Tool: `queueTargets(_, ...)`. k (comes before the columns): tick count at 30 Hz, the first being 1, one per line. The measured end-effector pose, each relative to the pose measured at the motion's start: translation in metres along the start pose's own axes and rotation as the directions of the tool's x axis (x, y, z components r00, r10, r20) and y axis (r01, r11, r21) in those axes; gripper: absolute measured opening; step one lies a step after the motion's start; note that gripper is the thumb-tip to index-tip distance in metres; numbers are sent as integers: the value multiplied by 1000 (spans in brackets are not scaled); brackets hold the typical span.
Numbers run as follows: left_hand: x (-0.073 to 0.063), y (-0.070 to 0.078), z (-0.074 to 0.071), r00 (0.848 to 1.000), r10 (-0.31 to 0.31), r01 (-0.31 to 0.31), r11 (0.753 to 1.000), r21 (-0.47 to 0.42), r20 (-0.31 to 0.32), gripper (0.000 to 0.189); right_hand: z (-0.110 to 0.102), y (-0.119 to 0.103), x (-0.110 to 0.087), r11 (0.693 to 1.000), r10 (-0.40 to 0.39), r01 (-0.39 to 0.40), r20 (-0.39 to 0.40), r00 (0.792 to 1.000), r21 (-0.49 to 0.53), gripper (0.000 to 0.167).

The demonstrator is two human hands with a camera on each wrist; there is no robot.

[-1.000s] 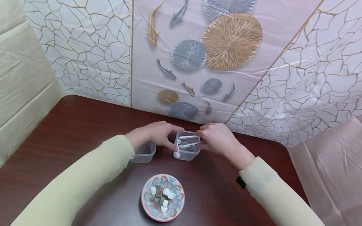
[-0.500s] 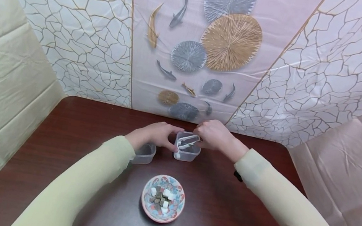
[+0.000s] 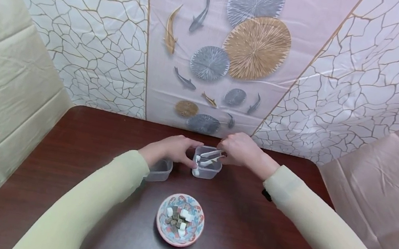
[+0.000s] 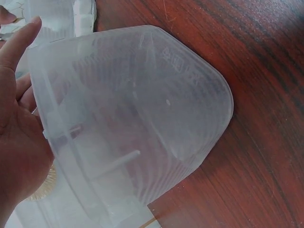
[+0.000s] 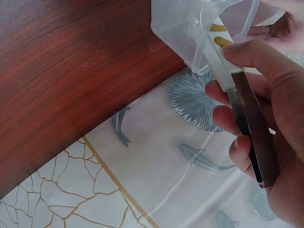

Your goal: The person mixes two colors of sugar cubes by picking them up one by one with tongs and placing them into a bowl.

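In the head view, my right hand grips tongs with white arms. Their tips are apart inside a clear plastic container. The right wrist view shows the dark metal back end of the tongs lying along the palm, with the thumb pressing a white arm. My left hand holds the left side of this container between thumb and fingers. Small white cubes lie along the container's left side. A second clear container stands under my left wrist, partly hidden by it.
A patterned bowl with white and brown cubes stands nearer to me on the dark wooden table. A printed cloth backdrop rises right behind the table's far edge.
My right hand shifted a little left with the tongs, then back right, and the tips now sit slightly farther from the container's left side. My left hand stays in place.
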State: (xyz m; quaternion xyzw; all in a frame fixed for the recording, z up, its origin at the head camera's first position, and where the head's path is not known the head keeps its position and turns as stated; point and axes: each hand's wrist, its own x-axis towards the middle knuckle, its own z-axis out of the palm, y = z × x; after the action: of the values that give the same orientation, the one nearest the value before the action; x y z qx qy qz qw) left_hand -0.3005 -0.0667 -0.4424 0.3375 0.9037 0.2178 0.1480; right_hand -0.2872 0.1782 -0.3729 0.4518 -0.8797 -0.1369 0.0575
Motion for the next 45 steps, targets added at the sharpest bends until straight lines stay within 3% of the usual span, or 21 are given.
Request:
queueTargets(4,0,0,0,1000,-3,3,1000,-10,2,83,2,0,2,999,-30,29,-27,999,-30,19)
queueTargets(15,-1,1,2,1000,16,-16,1000,-7,7,84,5,-5,15,983,-129,128,-1,992,-132,22)
queueTargets(24,-2,3,-1,1000,24,-24,999,21,-1,85,-2,-8,7,988,-86,88,23,996,-125,27)
queueTargets(31,-2,4,0,1000,13,-12,1000,19,-7,84,-4,-4,6,994,-61,60,-5,998,-92,24)
queueTargets(45,-1,4,1,1000,7,-7,1000,5,-20,84,0,-4,11,992,-73,75,30,997,-103,26)
